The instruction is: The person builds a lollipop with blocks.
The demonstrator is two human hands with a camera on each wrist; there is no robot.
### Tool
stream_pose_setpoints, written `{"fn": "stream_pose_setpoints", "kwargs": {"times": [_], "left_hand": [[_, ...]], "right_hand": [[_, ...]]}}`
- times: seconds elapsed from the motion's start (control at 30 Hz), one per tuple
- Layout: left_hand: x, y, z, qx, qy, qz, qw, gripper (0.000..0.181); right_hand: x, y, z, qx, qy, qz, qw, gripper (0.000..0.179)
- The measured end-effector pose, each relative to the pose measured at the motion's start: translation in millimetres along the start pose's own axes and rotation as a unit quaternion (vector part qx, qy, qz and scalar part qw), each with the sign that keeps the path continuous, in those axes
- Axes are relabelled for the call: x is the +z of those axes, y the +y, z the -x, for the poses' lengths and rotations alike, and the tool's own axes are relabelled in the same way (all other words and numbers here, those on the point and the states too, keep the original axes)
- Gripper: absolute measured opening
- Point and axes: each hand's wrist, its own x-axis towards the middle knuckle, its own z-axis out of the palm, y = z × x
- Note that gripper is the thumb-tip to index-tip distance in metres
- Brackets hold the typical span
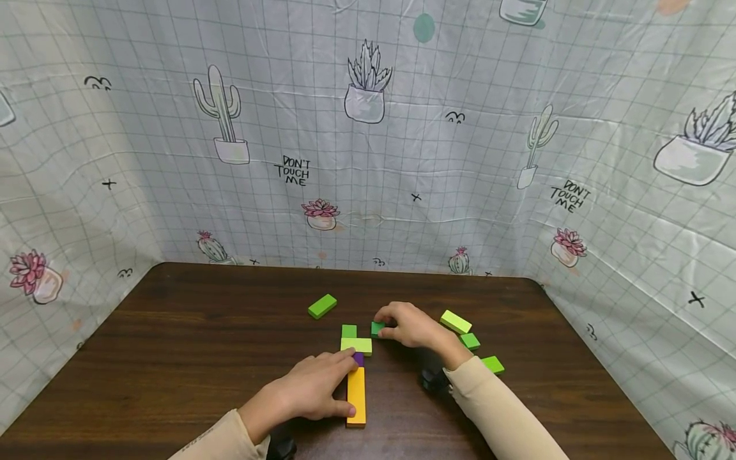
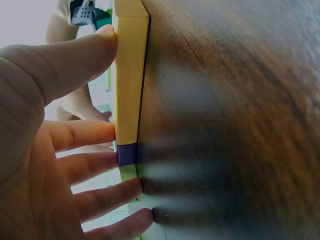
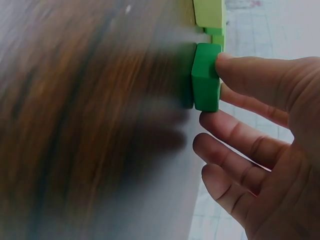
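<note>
A row of blocks lies flat on the table: a long yellow block (image 1: 358, 390), a small purple block (image 1: 359, 360), a lime block (image 1: 361, 345) set crosswise and a small green block (image 1: 349, 331) at the far end. My left hand (image 1: 316, 385) rests along the row's left side, its thumb touching the yellow block and its extended fingers reaching the purple and lime ones. To the right of the row, my right hand (image 1: 413, 327) pinches a dark green block (image 3: 206, 77) between thumb and index finger, low at the tabletop; its other fingers are loosely bent.
A green block (image 1: 322, 306) lies alone behind the row. On the right are a lime block (image 1: 456, 321), a green block (image 1: 469, 341) and another green block (image 1: 492, 365) partly behind the right sleeve. A cactus-print cloth (image 1: 368, 172) hangs around the dark wooden table (image 1: 190, 345).
</note>
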Motion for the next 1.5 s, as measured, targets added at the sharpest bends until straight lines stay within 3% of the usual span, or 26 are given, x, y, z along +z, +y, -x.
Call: {"fn": "stream_pose_setpoints", "kwargs": {"times": [0.6, 1.5], "left_hand": [[-1.1, 1.1, 0.9, 0.001, 0.0, 0.001, 1.0, 0.07], [-1.6, -1.6, 1.1, 0.006, 0.001, 0.003, 1.0, 0.07]], "right_hand": [[8, -15, -11.1, -0.026, -0.002, 0.007, 0.9996, 0.024], [9, -22, -11.6, -0.023, -0.016, -0.013, 0.9995, 0.024]]}}
